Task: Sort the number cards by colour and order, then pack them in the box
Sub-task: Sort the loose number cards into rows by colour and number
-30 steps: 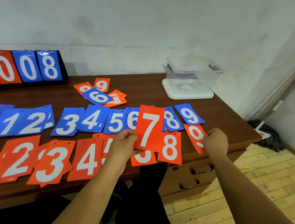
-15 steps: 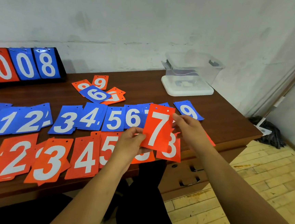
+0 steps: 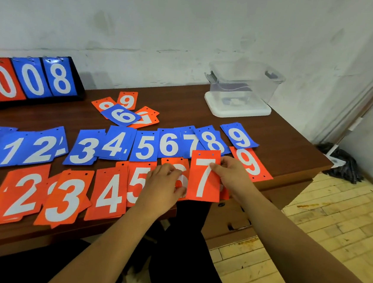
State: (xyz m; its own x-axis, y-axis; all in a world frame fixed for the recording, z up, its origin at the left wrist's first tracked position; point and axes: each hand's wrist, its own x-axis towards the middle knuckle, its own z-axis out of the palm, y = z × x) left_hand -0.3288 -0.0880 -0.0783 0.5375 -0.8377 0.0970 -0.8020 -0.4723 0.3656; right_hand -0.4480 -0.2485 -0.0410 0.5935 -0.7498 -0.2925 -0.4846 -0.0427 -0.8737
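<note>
The red 7 card [image 3: 204,176] hangs low over the red row, between the red 6 card [image 3: 180,165] and the red 9 card [image 3: 250,164]. My right hand [image 3: 234,179] pinches its right edge. My left hand [image 3: 162,184] lies with curled fingers over the red 6, and its thumb holds the 7's lower left edge. A blue row from 0 to 9 [image 3: 145,145] lies behind a red row [image 3: 63,198] along the table's front. The clear plastic box [image 3: 244,83] stands open on its white lid at the back right.
A small loose pile of red cards and a blue one [image 3: 125,113] lies behind the blue row. A flip scoreboard [image 3: 33,78] stands at the back left against the wall. The brown table's [image 3: 289,145] right edge drops to a wooden floor.
The red 7 came down from mid-air toward the red row. My right hand left the red 9 and took the 7's right edge. The red 8 is now hidden.
</note>
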